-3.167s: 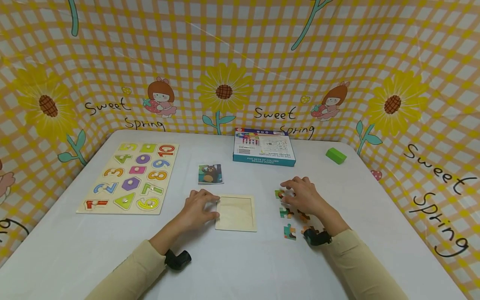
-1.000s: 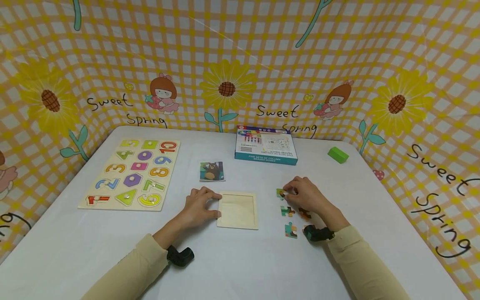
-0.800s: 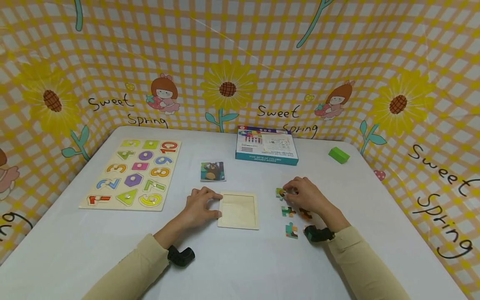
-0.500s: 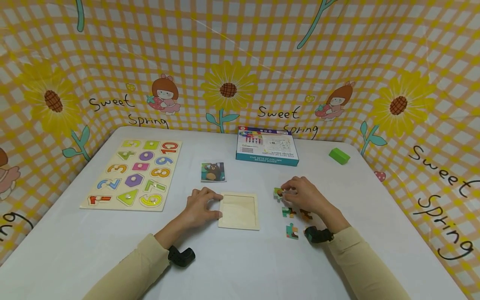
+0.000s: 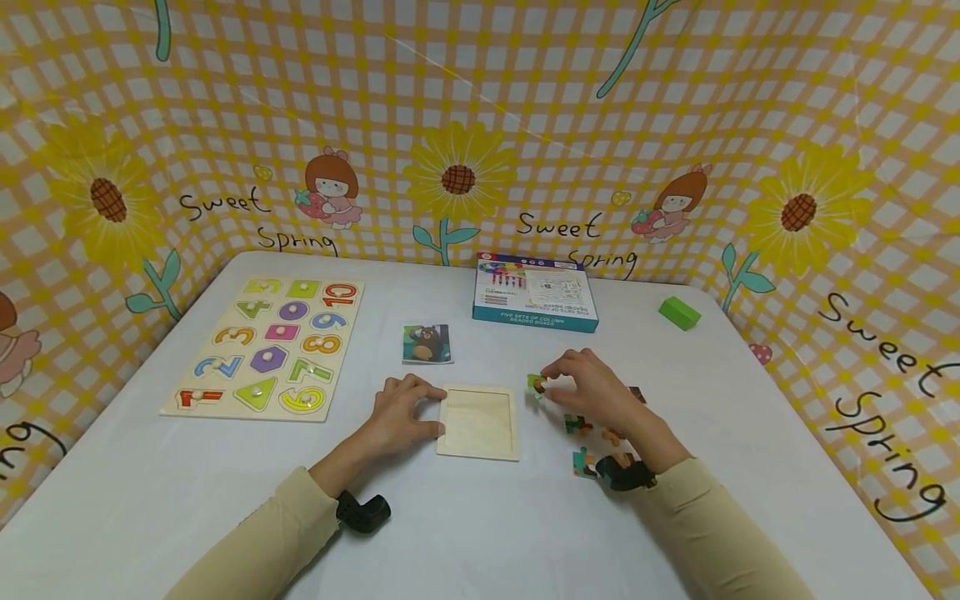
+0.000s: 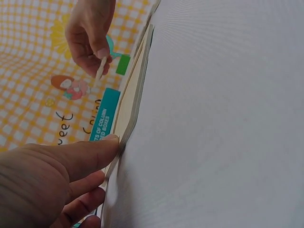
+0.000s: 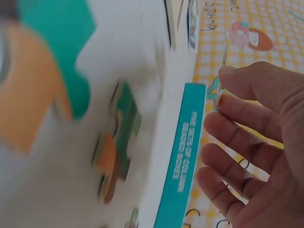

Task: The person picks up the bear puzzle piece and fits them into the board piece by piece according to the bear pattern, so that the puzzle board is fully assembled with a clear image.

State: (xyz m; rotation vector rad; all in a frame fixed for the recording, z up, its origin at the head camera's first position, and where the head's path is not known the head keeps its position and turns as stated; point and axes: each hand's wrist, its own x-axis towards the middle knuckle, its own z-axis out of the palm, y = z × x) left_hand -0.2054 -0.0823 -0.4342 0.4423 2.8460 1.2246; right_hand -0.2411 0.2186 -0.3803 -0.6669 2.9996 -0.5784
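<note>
My right hand (image 5: pixel 588 392) pinches a jigsaw piece (image 5: pixel 535 384) between thumb and index finger, its green and brown face partly showing. In the right wrist view that piece appears edge-on, raised above the table, while the other fingers curl loosely. The thumb and fingertips of my left hand (image 5: pixel 401 417) touch the left edge of a square wooden puzzle frame (image 5: pixel 477 457), which lies flat with nothing inside it. Several more jigsaw pieces lie under and beside the right forearm, among them a green-and-orange piece (image 5: pixel 577 425) and a teal piece (image 5: pixel 584 462); the forearm partly covers some.
Behind the frame lies a bear picture card (image 5: pixel 427 344). A teal-sided box (image 5: pixel 535 292) stands at the back, with a green block (image 5: pixel 679 312) to its right. On the left is a wooden number-and-shape board (image 5: pixel 264 350). Checked cloth walls surround the white table.
My right hand has picked up a jigsaw piece from the back of the group and moved it left toward the frame. The left hand stays at the frame's left edge.
</note>
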